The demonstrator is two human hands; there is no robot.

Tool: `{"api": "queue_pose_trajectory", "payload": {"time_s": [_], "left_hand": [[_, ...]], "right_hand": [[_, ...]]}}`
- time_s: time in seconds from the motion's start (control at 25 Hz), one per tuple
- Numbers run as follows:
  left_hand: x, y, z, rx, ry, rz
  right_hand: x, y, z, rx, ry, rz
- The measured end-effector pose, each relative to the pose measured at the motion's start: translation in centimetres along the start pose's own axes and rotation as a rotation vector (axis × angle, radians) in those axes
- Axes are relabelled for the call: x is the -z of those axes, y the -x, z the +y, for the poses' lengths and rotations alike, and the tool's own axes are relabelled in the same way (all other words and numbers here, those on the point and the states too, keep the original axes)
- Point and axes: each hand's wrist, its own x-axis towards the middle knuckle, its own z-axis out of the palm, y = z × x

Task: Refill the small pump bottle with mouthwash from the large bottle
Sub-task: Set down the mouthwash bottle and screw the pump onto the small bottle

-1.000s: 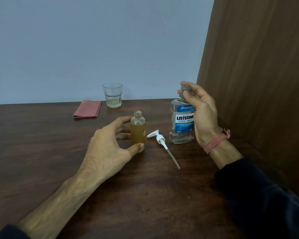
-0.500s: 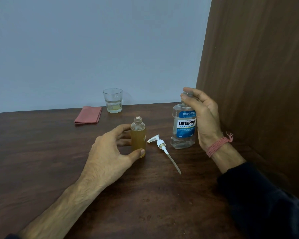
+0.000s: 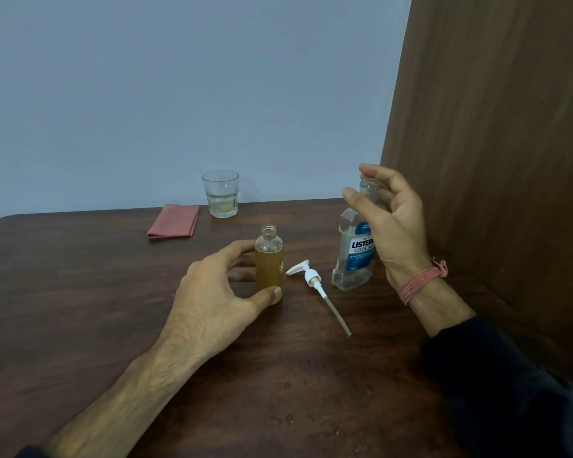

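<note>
On the dark wooden table point(image 3: 80, 292), far left toward the wall, lies a folded red cloth point(image 3: 174, 221); just right of it stands a clear drinking glass point(image 3: 221, 194) with a shallow layer of pale liquid at the bottom. Your left hand point(image 3: 212, 292) rests on the table with thumb and fingers curled around the lower half of the small pump bottle point(image 3: 269, 262), which stands upright, uncapped, and filled with amber liquid up to near its shoulder. Just right of that bottle the white pump head point(image 3: 311, 277) lies flat on the table, its dip tube pointing toward you and to the right, apart from both bottles. Next stands the large Listerine Cool Mint bottle point(image 3: 353, 259), upright, its body clear, open at the neck. Your right hand point(image 3: 391, 226) has its fingers and thumb curved around that neck; whether they grip it or only hover I cannot tell. A red thread band point(image 3: 420, 282) circles that wrist.
</note>
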Motion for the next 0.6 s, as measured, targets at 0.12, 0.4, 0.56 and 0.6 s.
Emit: {"api": "queue_pose_trajectory", "payload": {"time_s": [0.12,0.4,0.56,0.6], "left_hand": [[-0.01,-0.06,0.02,-0.002,0.003,-0.006],[0.05,0.06,0.04,-0.004,-0.010,-0.003],[0.04,0.08,0.02,-0.009,-0.006,-0.006],[0.06,0.07,0.04,-0.007,-0.004,-0.006]], "right_hand": [[-0.08,0.06,0.14,-0.006,0.068,0.016],[-0.44,0.36,0.09,-0.014,0.144,0.053],[-0.57,0.55,-0.20,-0.028,0.140,0.068],[-0.60,0.54,-0.29,-0.028,0.141,0.072]]}}
